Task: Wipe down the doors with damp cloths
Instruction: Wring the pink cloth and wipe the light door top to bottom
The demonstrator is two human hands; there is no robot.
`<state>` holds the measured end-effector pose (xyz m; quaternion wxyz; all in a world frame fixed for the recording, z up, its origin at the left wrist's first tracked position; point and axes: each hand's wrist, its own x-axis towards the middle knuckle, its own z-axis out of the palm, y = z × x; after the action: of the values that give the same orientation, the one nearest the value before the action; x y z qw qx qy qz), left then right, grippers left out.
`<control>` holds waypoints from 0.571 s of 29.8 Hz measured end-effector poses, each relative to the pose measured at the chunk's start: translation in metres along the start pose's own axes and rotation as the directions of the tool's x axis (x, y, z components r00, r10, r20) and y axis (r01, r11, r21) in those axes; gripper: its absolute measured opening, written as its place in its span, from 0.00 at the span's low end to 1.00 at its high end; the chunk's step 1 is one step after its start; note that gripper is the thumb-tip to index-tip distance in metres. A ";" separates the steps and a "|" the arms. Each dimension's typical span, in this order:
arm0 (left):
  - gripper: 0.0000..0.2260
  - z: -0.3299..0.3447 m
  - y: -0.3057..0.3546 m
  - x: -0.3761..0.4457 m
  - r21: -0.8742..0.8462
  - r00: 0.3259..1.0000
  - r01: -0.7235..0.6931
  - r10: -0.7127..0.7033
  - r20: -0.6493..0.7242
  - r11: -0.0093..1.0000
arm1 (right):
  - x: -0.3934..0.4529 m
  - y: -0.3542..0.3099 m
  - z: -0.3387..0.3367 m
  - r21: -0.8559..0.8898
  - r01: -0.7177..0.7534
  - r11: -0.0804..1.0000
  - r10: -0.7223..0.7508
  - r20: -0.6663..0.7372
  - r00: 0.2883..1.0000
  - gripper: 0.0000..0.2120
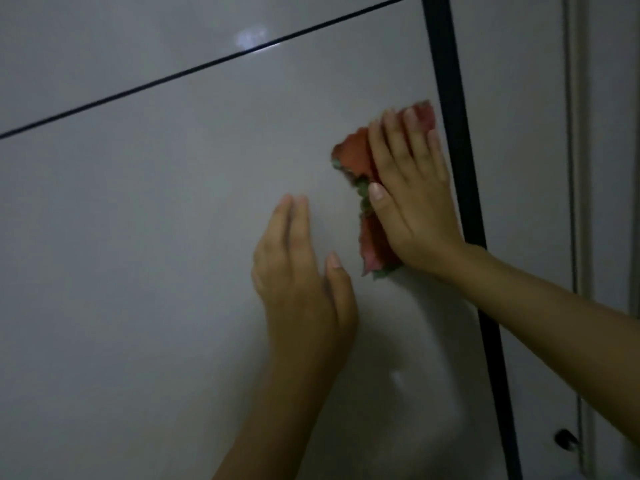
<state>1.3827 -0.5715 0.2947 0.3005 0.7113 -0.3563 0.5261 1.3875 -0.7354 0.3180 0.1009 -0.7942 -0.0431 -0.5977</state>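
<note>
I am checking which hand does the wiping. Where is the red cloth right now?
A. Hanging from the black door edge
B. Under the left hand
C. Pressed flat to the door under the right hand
C: the right hand lies flat over the red cloth on the door panel; the left hand is bare.

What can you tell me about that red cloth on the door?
The cloth is reddish-orange with green patches along its edge, soft and crumpled, bunched into an uneven wad. It lies flat against the pale glossy door, close to the door's dark right edge strip. The right hand presses on it with spread fingers, covering its middle; cloth shows above, left and below. The left hand does not touch it.
</note>
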 end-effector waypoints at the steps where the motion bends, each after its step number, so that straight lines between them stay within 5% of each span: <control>1: 0.24 0.007 0.010 0.005 -0.041 0.999 -0.051 0.051 0.013 0.998 | -0.001 0.007 -0.010 0.129 0.015 0.992 -0.018 0.028 0.999 0.27; 4: 0.22 0.037 0.038 0.022 -0.145 0.980 -0.167 0.180 0.086 0.975 | -0.002 0.026 -0.041 0.529 -0.093 0.844 0.039 0.112 0.993 0.33; 6: 0.24 0.054 0.057 0.038 -0.161 0.962 -0.131 0.164 0.216 0.978 | -0.001 0.034 -0.056 0.564 -0.146 0.813 0.125 0.076 0.989 0.35; 9: 0.28 0.084 0.063 0.047 0.174 0.964 -0.165 0.122 0.235 0.971 | -0.009 0.050 -0.062 0.547 -0.167 0.821 0.232 -0.051 0.971 0.29; 13: 0.31 0.105 0.067 0.049 0.399 0.984 -0.119 0.054 0.171 0.909 | -0.040 0.084 -0.058 0.208 -0.317 0.925 0.359 -0.214 0.909 0.26; 17: 0.30 0.120 0.067 0.054 0.483 0.974 -0.219 0.157 0.164 0.848 | -0.059 0.117 -0.060 -0.014 -0.513 0.858 0.495 -0.240 0.835 0.29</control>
<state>1.4023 -0.7163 0.3178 0.0322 0.7562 -0.2937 0.5839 1.3362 -0.8594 0.2644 0.2281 -0.7068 0.2026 -0.6383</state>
